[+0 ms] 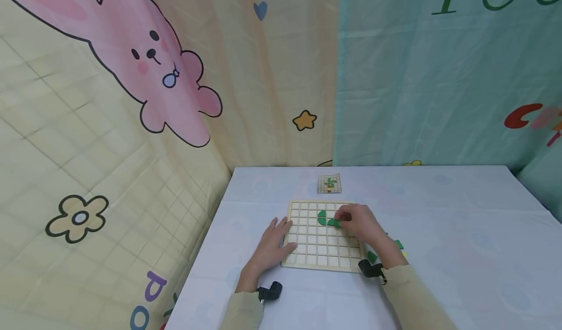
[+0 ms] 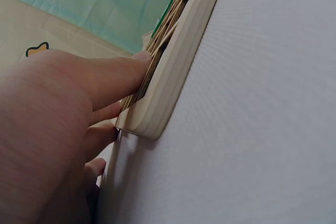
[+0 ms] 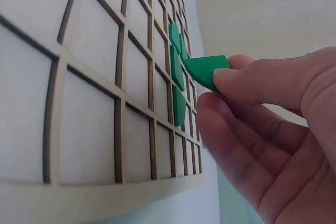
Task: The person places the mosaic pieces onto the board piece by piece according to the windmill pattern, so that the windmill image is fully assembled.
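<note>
From farther back, the head view is looking forward and down. The wrist views are closely facing the left hand and right hand, all three sharing the grid board.

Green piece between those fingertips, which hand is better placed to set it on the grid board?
Likely the right: the right hand pinches the green piece over the grid board, while the left hand touches the board's left edge.

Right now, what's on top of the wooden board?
Green pieces sit on the board; the left hand touches its edge. The right hand pinches another piece. What's under the resting pieces is covered.
</note>
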Tool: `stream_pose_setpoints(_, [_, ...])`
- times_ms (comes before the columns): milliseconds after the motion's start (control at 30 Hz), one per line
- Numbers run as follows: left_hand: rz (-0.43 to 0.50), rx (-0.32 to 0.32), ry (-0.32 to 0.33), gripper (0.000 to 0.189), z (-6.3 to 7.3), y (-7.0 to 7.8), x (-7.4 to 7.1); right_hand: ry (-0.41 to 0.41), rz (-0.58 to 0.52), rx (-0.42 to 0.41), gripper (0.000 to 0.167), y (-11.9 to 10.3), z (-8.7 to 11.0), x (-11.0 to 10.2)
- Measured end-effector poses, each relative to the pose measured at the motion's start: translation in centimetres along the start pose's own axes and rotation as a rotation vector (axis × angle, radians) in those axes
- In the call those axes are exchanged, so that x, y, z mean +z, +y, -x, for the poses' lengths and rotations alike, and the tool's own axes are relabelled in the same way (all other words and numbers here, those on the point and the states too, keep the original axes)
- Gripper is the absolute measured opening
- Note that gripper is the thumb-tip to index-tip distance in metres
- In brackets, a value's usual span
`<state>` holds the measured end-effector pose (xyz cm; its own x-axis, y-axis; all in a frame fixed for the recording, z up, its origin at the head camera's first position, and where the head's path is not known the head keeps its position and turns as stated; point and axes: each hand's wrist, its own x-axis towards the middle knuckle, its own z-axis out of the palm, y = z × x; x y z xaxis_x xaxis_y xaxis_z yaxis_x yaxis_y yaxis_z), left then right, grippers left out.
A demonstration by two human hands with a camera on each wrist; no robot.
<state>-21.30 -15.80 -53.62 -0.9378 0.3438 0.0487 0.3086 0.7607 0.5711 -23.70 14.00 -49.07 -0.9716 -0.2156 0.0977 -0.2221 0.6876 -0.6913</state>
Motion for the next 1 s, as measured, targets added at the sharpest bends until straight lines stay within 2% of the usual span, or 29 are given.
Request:
stream_pose_setpoints(400, [0.005, -0.003, -0.003, 0.066, 0.1, 0.2, -0.1, 0.025, -0.003, 0.015, 0.016, -0.5, -0.8, 1.6])
stream_pose_setpoints(733, [0.01, -0.004, -0.003, 0.066, 0.1, 0.0, 0.1, 0.005, -0.035, -0.016, 0.014, -0.8, -0.9, 2.5])
stream_pose_setpoints(1000, [0.017, -0.01, -0.005, 0.066, 0.1, -0.1, 0.1, -0.015, -0.019, 0.0, 0.013, -1.0, -1.2, 3.1])
